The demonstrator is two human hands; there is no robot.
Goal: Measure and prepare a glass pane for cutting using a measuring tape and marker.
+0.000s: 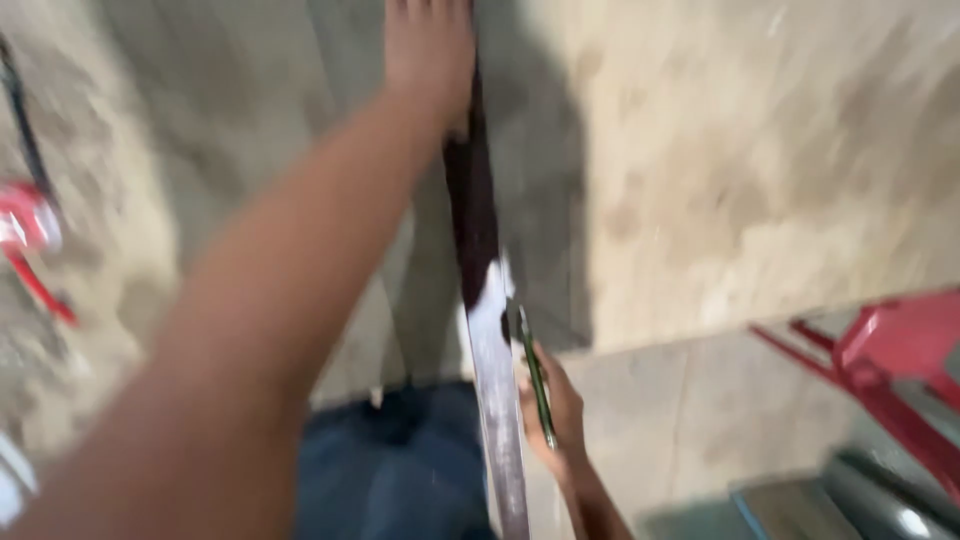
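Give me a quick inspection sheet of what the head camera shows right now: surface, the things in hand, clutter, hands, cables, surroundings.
Surface: beige, blotchy wall and pale floor tiles; the picture is blurred.
Things in hand: long narrow straightedge, dark in its upper part, pale grey lower down, standing against the wall; thin green tool, kind cannot be told.
Clutter: red metal frame at lower right; red object at left edge.
Hands: left hand pressed on the straightedge's upper part; right hand holds the green tool beside its lower part.
Cables: dark cord-like line at far left, too blurred to be sure.
Surroundings: person's blue trousers below.
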